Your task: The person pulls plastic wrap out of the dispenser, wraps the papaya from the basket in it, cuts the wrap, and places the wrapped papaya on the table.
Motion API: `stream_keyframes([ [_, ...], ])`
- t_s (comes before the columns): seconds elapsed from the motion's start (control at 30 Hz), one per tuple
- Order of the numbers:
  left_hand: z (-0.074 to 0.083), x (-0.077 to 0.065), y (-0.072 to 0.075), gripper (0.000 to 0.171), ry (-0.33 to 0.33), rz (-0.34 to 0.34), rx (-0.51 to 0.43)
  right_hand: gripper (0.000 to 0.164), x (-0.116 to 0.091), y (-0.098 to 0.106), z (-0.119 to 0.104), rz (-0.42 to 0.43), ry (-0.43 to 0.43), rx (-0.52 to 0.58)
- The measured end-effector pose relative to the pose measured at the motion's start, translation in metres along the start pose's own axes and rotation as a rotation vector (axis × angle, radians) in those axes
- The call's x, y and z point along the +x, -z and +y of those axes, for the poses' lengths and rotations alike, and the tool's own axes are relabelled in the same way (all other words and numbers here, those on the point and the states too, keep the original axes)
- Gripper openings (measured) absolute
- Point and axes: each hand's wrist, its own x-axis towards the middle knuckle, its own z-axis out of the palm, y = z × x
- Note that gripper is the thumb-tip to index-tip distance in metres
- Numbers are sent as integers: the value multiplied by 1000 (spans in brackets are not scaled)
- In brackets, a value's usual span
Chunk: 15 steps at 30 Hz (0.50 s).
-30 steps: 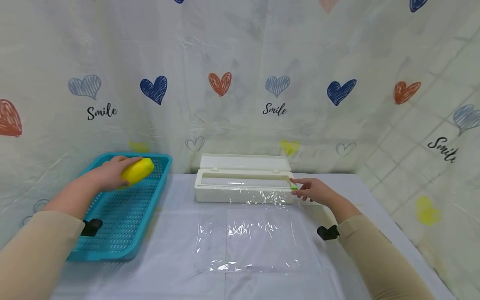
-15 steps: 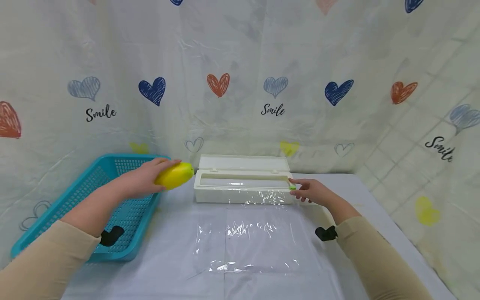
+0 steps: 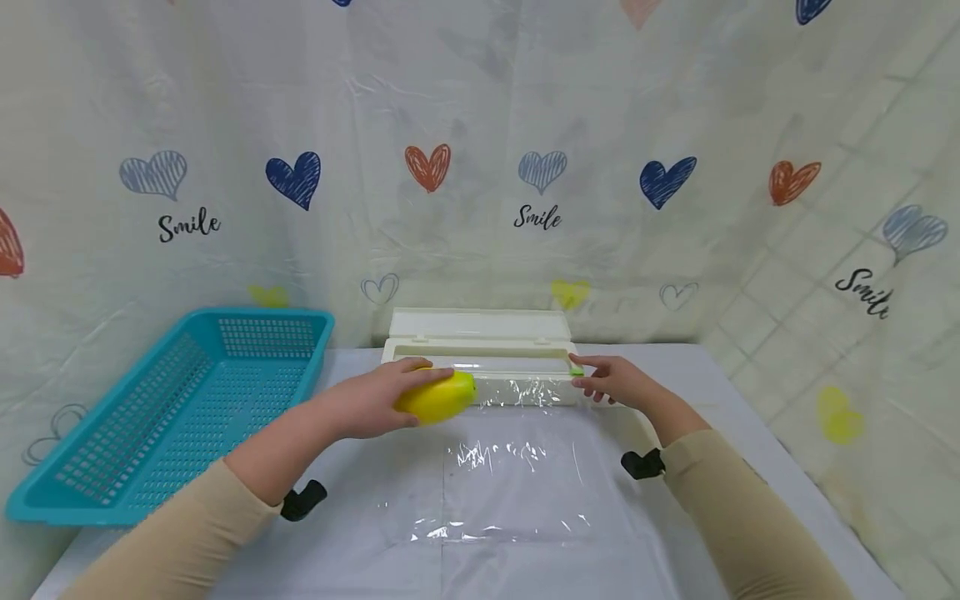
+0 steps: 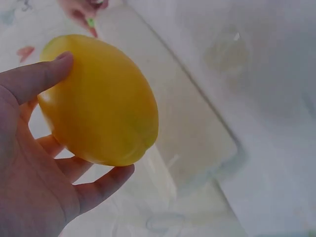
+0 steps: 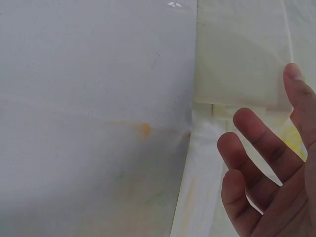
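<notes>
A smooth yellow oval fruit with a green tip is gripped by my left hand. The left wrist view has the thumb on one side of the fruit and fingertips along the other. It hangs over the front of a white plastic-wrap dispenser, whose lid stands up. At the dispenser's right end, my right hand touches near a small green slider. Spread fingers show in the right wrist view. Clear plastic wrap lies over the cloth before the dispenser.
A blue perforated basket stands at the left on the white-covered table. A pale curtain printed with hearts hangs directly behind the dispenser and basket.
My left hand has carried the yellow fruit from above the basket rightward to the front of the dispenser. The right hand stays at the slider, and the view has shifted slightly.
</notes>
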Motion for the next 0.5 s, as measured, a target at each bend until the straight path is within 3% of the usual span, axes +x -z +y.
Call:
stream_keyframes([
  [0.23, 15, 19, -35, 71, -117, -25, 45, 65, 0, 0, 0, 1, -8, -16],
  [0.5, 28, 38, -61, 73, -152, -43, 24, 65, -1, -2, 0, 2, -4, -10],
])
